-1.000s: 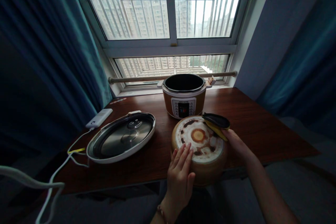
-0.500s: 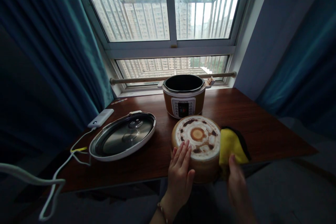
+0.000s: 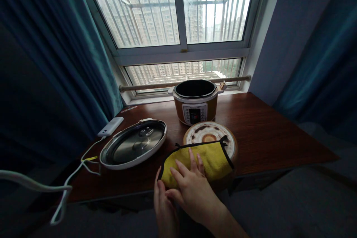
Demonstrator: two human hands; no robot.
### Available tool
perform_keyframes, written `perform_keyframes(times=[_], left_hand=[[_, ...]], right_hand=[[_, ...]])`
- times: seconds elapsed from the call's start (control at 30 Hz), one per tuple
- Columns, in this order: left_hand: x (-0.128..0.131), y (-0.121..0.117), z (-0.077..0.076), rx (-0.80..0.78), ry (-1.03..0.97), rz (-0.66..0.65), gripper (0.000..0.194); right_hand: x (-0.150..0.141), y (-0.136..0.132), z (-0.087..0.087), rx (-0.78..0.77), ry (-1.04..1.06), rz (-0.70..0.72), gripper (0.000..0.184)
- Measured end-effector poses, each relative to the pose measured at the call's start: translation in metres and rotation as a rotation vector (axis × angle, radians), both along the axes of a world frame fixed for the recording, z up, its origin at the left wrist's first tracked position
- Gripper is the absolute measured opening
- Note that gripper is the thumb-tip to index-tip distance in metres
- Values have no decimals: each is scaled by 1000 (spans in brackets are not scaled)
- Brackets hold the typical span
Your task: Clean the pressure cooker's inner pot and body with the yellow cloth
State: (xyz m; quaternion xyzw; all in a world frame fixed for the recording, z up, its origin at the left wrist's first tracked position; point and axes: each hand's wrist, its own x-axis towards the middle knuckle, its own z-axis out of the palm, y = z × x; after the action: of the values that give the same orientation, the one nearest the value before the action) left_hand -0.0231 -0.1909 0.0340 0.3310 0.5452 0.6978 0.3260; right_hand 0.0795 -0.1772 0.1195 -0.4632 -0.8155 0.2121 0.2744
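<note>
An upturned round pot (image 3: 192, 132), its pale base marked with brown stains, lies at the front of the table. A yellow cloth with black edging (image 3: 214, 158) covers the near part of that base and sticks out past it on the left. My right hand (image 3: 195, 189) rests flat on the cloth, fingers spread. At the cloth's left end is my left hand (image 3: 164, 204), its fingers closed on the edge; its palm is partly hidden. The pot's near side is mostly covered by cloth and hands.
Behind the pot stands an electric cooker (image 3: 195, 108) with a dark inside and a control panel. On the left lies a round lid-like part (image 3: 134, 145), inner side up. A white device (image 3: 111, 126) with a cable (image 3: 67, 186) is beyond it, near the curtain.
My right hand has brought the yellow cloth from the pot's right side over its base. My left hand has moved off the base, down and left, to the cloth's end.
</note>
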Motion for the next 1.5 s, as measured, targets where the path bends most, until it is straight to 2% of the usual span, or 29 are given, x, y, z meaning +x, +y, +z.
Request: perform_keyframes(times=[0.03,0.1,0.13,0.2,0.27,0.37,0.43,0.47,0.57,0.67,0.83,0.97,1.07,1.17,1.3,1.37,1.43,1.5], left_hand=[[-4,-2,5,13,-31,51,49],[-8,-5,16,94,79,145,48],[-8,-7,21,133,188,162,46],[-3,-8,28,196,508,101,40],[6,-7,32,238,836,-56,39],[22,2,37,323,1172,-301,44],[31,11,43,365,1324,-415,46],[34,14,46,387,1379,-457,46],[42,22,56,445,1456,-497,42],[44,23,56,429,1446,-461,39],[36,33,46,271,1373,-455,40],[24,62,40,178,1092,-453,31],[16,91,42,147,872,-479,29],[8,120,53,105,748,-648,31],[7,158,74,124,727,-1023,29],[11,176,79,125,651,-1192,27],[16,191,76,43,423,-1285,27],[21,202,67,-70,167,-1291,31]], right_hand=[[5,-1,1,25,3,39,43],[16,-3,4,67,53,99,36],[24,-4,5,86,99,115,34],[41,-6,6,147,223,90,33],[61,-5,2,240,370,-47,32],[97,7,-18,340,562,-444,31],[119,21,-37,288,658,-667,36],[127,29,-47,212,711,-714,41],[142,49,-72,-84,870,-714,61],[142,58,-85,-225,958,-663,67],[136,58,-88,-198,976,-641,70],[138,58,-84,-172,894,-633,67],[139,57,-80,-160,838,-619,66],[140,56,-78,-146,824,-616,65],[145,56,-78,-189,845,-604,65],[148,55,-78,-237,884,-576,65],[150,55,-79,-266,931,-556,65],[149,55,-78,-266,975,-553,64]])
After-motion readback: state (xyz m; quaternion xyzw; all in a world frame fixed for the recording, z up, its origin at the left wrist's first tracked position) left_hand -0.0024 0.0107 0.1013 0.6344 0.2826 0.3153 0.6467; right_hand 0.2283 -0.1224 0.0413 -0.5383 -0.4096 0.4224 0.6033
